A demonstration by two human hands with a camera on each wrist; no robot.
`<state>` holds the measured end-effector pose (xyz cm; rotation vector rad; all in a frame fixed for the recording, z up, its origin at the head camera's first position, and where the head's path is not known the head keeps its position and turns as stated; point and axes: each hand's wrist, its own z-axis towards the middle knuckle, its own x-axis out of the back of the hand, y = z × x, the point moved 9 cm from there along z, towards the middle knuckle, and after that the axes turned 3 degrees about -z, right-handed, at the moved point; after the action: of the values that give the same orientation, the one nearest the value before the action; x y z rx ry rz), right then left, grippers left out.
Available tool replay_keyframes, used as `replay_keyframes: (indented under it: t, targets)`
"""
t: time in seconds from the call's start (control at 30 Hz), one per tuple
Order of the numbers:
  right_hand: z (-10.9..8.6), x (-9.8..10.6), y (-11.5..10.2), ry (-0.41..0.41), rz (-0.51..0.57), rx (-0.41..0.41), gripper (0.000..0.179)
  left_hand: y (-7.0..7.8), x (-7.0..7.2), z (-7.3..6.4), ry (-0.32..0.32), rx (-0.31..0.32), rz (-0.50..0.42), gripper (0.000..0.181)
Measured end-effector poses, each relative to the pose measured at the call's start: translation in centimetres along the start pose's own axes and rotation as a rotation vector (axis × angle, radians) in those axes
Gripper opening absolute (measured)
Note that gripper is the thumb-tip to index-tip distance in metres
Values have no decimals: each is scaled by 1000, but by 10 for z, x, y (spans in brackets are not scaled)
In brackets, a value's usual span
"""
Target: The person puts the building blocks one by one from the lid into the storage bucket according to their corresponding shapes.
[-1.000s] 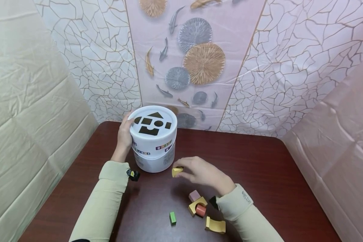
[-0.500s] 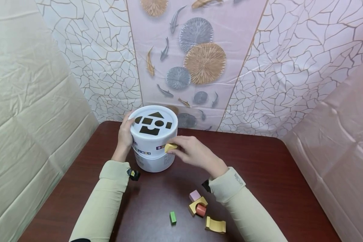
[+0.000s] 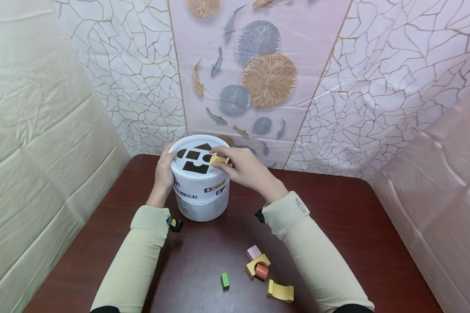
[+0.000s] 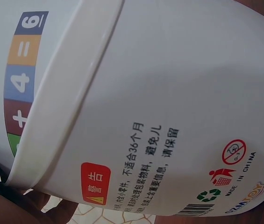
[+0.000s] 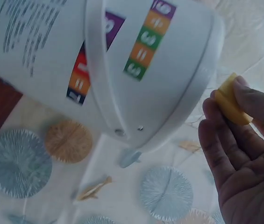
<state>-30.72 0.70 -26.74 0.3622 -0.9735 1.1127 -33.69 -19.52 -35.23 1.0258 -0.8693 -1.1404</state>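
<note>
A white lidded shape-sorter bucket stands upright on the table, its lid cut with several dark shaped holes. My left hand holds the bucket's left side near the rim; part of it lies at the bottom edge of the left wrist view. Above the lid's right part, my right hand pinches a small yellow block between thumb and fingers. The block covers part of the round hole in the head view. In the right wrist view the block has a rounded side and stays apart from the bucket wall.
Nearer the front lie a pink block, a yellow arch block, a red cylinder, a green block and a yellow curved block. Patterned cloth hangs behind the brown table.
My right hand has carried the yellow block up and left from beside the bucket to over the lid. My left hand stays on the bucket, and the loose blocks lie as before.
</note>
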Motion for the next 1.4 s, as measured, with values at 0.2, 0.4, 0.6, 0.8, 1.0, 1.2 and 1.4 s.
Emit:
replay_keyframes:
  t: [0.2,0.4,0.6,0.8,1.0,1.2,1.4]
  targets:
    - [6,-6,26,-47,-33,-93,21,-31,4,15,9,2,-27,52]
    - [5,-12,46,-64,57,-160,17,-35,5,15,27,-10,-12,53]
    - [5,2,56,57,12,-261,19,-32,7,15,34,-14,-1,54]
    - [13,-2,52,80,64,-253,27,-32,9,16,28,-20,-11,53]
    - [36,-29,36,-11,74,-162,22,-34,13,17,37,-20,-16,53]
    - [66,-55,18,-81,34,-96,19,-35,10,18,19,-9,-30,52]
    - [86,-82,13,-159,-3,-56,26,-14,3,10,-24,-18,-46,50]
